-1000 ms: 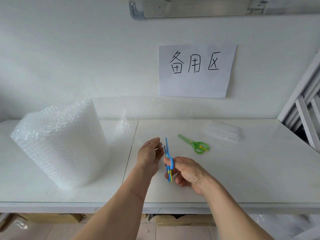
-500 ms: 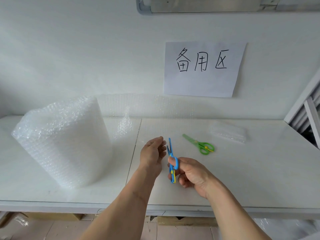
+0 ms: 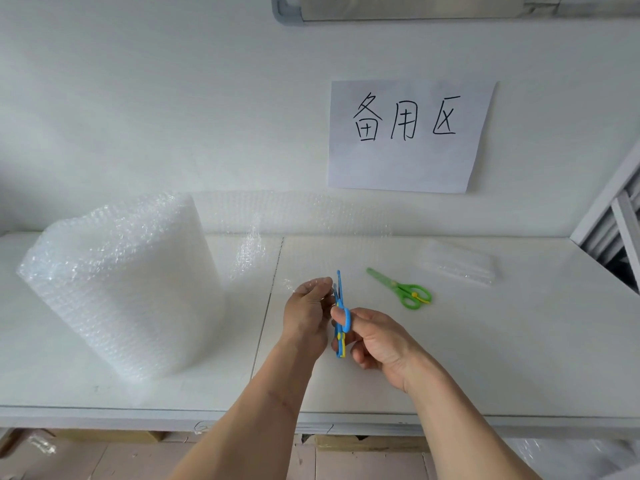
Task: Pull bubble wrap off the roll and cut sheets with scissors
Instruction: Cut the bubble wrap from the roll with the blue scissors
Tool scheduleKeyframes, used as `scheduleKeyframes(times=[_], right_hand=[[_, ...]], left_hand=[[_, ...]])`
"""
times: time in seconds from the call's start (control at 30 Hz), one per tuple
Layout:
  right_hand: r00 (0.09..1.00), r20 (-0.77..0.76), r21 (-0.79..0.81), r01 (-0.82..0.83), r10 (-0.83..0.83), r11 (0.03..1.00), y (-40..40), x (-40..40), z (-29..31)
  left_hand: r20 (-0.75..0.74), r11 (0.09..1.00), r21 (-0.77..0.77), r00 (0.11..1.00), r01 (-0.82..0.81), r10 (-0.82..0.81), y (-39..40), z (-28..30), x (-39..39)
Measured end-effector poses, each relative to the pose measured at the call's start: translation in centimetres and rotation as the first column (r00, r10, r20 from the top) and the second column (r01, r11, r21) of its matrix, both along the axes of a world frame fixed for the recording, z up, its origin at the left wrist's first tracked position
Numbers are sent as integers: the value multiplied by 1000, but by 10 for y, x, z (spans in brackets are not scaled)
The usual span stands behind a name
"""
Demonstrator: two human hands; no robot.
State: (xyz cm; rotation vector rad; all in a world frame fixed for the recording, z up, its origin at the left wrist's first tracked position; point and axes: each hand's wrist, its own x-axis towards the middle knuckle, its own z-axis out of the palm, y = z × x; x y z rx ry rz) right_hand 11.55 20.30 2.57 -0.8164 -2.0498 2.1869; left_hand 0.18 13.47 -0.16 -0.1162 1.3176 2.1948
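A big roll of bubble wrap (image 3: 121,285) stands on the left of the white table (image 3: 502,358). A clear sheet of it (image 3: 298,216) trails right from the roll along the wall. My right hand (image 3: 377,341) holds blue scissors (image 3: 340,306) over the table's middle, thumb through a handle ring, blades pointing up and slightly apart. My left hand (image 3: 306,313) is just left of the blades, its fingertips pinched at what looks like the clear wrap's edge; I cannot tell whether it grips it.
Green scissors (image 3: 403,289) lie on the table right of my hands. A small stack of folded bubble wrap (image 3: 457,265) lies further right. A paper sign (image 3: 408,136) hangs on the wall. A white frame (image 3: 620,209) leans at the right edge. Cardboard shows under the table.
Both hands and the blue scissors have stayed close together over the table's middle. The view has shifted slightly left and down. The roll has not moved.
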Motion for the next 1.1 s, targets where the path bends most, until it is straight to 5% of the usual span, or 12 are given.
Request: scheduleKeyframes(times=[1.1], right_hand=[[999,37,17,12,-12,1000,-2,-3,0]], left_hand=[[37,1000,5,999,-5,5,2,-6,-3]])
